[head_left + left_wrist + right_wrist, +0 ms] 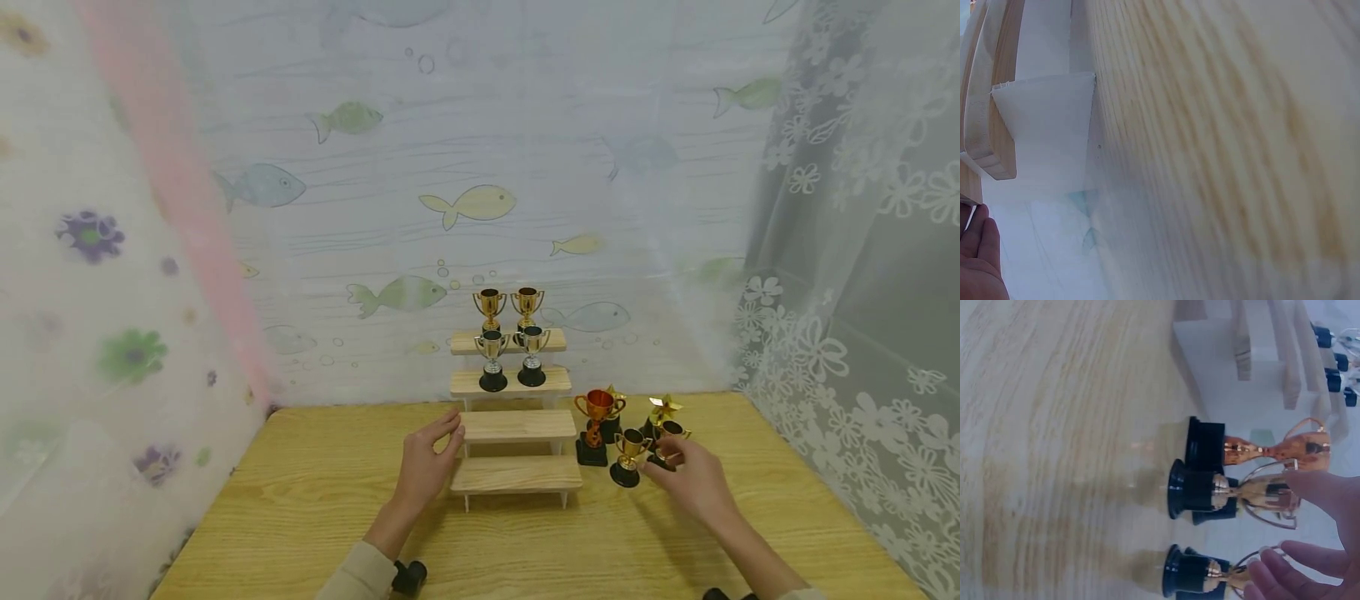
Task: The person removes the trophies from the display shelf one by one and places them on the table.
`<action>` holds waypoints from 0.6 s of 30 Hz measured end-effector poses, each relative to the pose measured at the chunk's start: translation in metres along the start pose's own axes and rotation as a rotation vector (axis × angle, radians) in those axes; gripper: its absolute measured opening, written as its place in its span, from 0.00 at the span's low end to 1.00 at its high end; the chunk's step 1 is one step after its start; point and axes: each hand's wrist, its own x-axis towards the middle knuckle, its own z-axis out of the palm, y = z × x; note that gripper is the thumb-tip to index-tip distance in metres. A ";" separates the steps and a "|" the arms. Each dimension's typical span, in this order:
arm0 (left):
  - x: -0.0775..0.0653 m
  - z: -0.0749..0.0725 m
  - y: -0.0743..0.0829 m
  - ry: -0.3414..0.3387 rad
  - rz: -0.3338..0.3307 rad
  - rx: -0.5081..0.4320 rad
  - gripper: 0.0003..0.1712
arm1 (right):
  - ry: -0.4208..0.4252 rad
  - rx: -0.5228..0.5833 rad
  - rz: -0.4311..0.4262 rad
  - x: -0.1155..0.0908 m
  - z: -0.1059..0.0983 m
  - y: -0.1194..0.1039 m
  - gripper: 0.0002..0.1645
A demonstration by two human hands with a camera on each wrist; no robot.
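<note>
My left hand (429, 458) is at the left end of a wooden tiered stand (517, 427), fingertips right at the edge of its second step from the front; its fingers (988, 240) are fairly straight. My right hand (697, 483) is beside two small gold trophies with black bases. In the right wrist view, the thumb overlaps the cup of the nearer gold trophy (1272, 490), while the fingers (1291, 575) overlap the other gold trophy (1210, 578). Thumb and fingers are spread apart. A red-orange trophy (598, 408) stands next to the stand's right side.
Two silver trophies (492, 358) stand on the second step from the top, with two gold ones (527, 304) on the top step. Star-topped trophies (664, 408) stand behind the right-hand group. A fish-patterned curtain (480, 242) hangs behind the wood-grain table (337, 450).
</note>
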 end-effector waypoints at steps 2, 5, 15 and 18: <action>0.000 0.000 -0.001 0.002 0.004 0.002 0.18 | 0.009 -0.007 -0.015 -0.001 -0.003 -0.002 0.37; 0.000 0.001 -0.002 0.006 0.009 0.006 0.18 | 0.021 -0.015 -0.031 -0.002 -0.008 -0.007 0.38; 0.000 0.000 0.002 0.001 -0.001 0.004 0.18 | 0.076 -0.020 -0.090 -0.001 -0.018 -0.031 0.37; 0.000 0.000 0.002 0.003 0.001 0.011 0.18 | 0.073 0.001 -0.102 0.000 -0.018 -0.037 0.37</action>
